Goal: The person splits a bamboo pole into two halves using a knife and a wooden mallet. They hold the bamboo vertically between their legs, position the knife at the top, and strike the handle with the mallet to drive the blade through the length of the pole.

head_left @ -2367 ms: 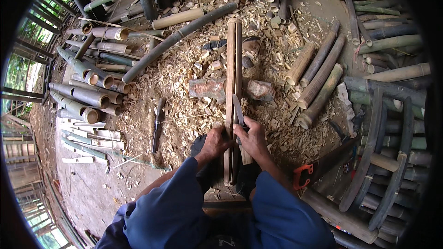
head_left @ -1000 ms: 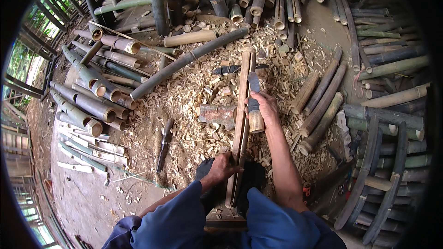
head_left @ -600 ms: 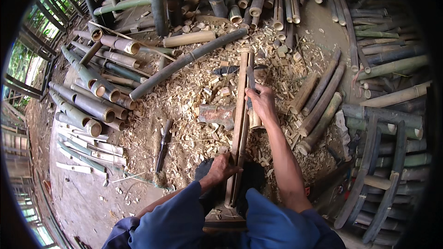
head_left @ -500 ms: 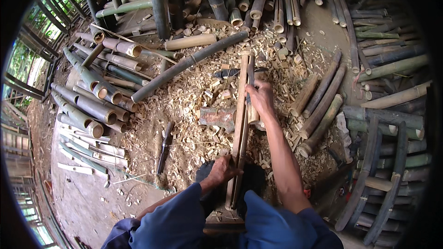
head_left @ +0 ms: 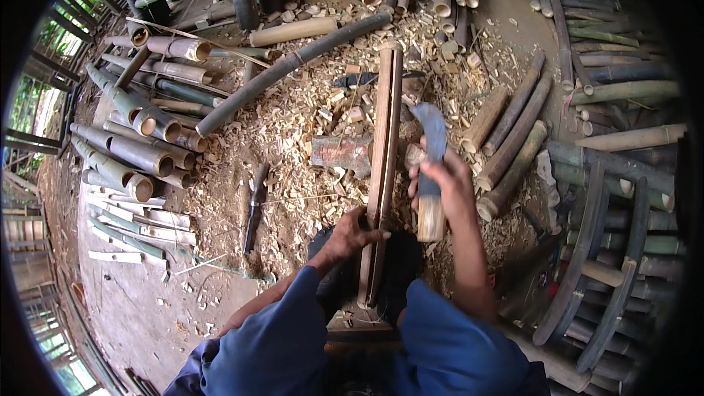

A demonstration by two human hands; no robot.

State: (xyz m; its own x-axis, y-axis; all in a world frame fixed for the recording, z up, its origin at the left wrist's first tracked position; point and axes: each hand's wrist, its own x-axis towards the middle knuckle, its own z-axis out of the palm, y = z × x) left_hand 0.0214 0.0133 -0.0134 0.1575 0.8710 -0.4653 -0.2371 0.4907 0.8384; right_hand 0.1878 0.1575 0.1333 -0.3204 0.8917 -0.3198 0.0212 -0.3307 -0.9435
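Observation:
A long bamboo length (head_left: pixel 382 132), split down its middle, stands tilted away from me between my knees. My left hand (head_left: pixel 346 236) is closed around its lower part, thumb across the near face. To the right, apart from the bamboo, my right hand (head_left: pixel 451 185) grips a billhook (head_left: pixel 431 221) where blade and pale wooden handle meet. The curved grey blade points up and away from me. Behind the bamboo, a reddish, worn log (head_left: pixel 342 155) lies among the chips, partly hidden.
Wood chips (head_left: pixel 293 176) cover the ground. A dark-handled tool (head_left: pixel 254 209) lies at left, beyond split strips (head_left: pixel 139 231). Bamboo poles (head_left: pixel 132 165) are stacked left, with more lengths (head_left: pixel 513 150) at right. A long pole (head_left: pixel 293 66) slants across the far left. Curved bamboo frames (head_left: pixel 598 271) stand near right.
My right hand has come away from the bamboo, moving right and toward me with the billhook, whose blade now shows. My left hand still holds the bamboo. The whole view has shifted slightly.

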